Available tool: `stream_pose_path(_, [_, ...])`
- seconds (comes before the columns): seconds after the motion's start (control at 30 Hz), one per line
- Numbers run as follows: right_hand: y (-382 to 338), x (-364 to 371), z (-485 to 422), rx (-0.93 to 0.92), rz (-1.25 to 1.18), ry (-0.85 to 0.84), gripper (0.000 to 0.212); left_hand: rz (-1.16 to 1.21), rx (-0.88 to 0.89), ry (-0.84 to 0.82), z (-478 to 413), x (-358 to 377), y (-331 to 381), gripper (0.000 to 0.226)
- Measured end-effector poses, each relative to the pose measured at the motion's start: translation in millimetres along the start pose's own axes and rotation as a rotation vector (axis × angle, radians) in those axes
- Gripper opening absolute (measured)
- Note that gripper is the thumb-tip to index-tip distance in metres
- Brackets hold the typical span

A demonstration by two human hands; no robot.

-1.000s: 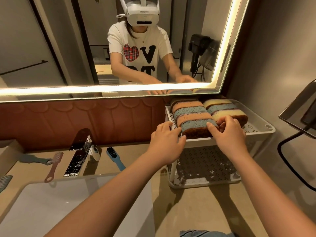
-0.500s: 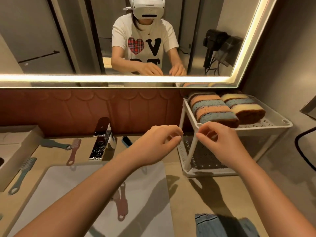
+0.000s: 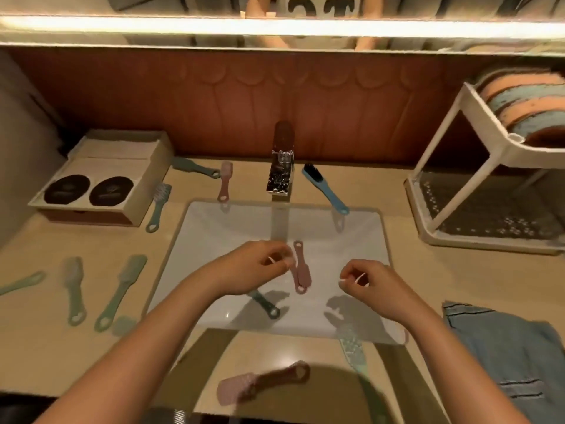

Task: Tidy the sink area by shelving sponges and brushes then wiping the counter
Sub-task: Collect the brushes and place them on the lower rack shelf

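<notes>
Picking up brushes looks like the step now. Two green brushes (image 3: pixel 122 289) lie on the counter (image 3: pixel 36 332) at the left, near a box (image 3: pixel 101 179) whose round dark labels are too blurry to read. The left hand (image 3: pixel 260 267) hangs over the sink (image 3: pixel 214 240), fingers loosely curled and holding nothing, just beside a pink brush (image 3: pixel 301 270) lying in the sink. A blue brush (image 3: pixel 324 188) sits behind the sink. The right hand (image 3: pixel 370 283) is loose too and holds nothing. I think it is best to take each brush by its handle and lay it flat on the low shelf of the rack (image 3: pixel 489 116) at the right. The sponges (image 3: pixel 526 111) sit on the top shelf. A blue cloth (image 3: pixel 513 356) waits for wiping.
</notes>
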State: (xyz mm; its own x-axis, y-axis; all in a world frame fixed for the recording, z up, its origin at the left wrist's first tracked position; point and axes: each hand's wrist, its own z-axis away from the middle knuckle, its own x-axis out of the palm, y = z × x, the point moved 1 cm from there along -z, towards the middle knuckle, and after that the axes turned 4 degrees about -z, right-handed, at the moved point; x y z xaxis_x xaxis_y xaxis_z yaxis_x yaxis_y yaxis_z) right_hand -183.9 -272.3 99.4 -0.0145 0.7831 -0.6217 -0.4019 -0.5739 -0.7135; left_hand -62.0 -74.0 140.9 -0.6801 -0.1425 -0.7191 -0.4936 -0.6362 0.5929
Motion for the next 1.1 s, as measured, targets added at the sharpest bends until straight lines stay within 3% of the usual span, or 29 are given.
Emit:
stream_pose_path(0.2, [13.1, 78.7, 11.2, 0.163, 0.296, 0.129, 0.038, 0.071, -0.158, -0.013, 40.7, 39.1, -73.7, 0.033])
stream_pose_path(0.37, [34.1, 106.7, 25.6, 0.293, 0.395, 0.258, 0.049, 0.033, -0.182, -0.048, 59.6, 74.6, -95.3, 0.045])
stream_pose_path(0.47, [43.2, 117.7, 36.2, 0.336, 0.393, 0.337, 0.049, -0.18, -0.126, -0.083, 66.9, 98.6, -103.5, 0.065])
stream_pose_path(0.7, [54.2, 120.4, 53.7, 0.365, 0.418, 0.356, 0.05, -0.346, 0.007, -0.084, 74.0, 124.2, -112.0, 0.1])
stream_pose_path(0.87, [55.7, 120.3, 56.8, 0.337, 0.382, 0.395, 0.04, -0.377, 0.057, -0.078, 69.0, 127.5, -116.5, 0.088])
stream_pose_path(0.97, [53.1, 116.8, 55.6, 0.301, 0.345, 0.414, 0.036, -0.297, 0.064, -0.002, 65.6, 122.9, -112.1, 0.072])
stream_pose_path(1.1, [46.4, 104.4, 52.8, 0.233, 0.256, 0.436, 0.036, -0.162, -0.008, 0.051, 60.9, 120.7, -108.6, 0.07])
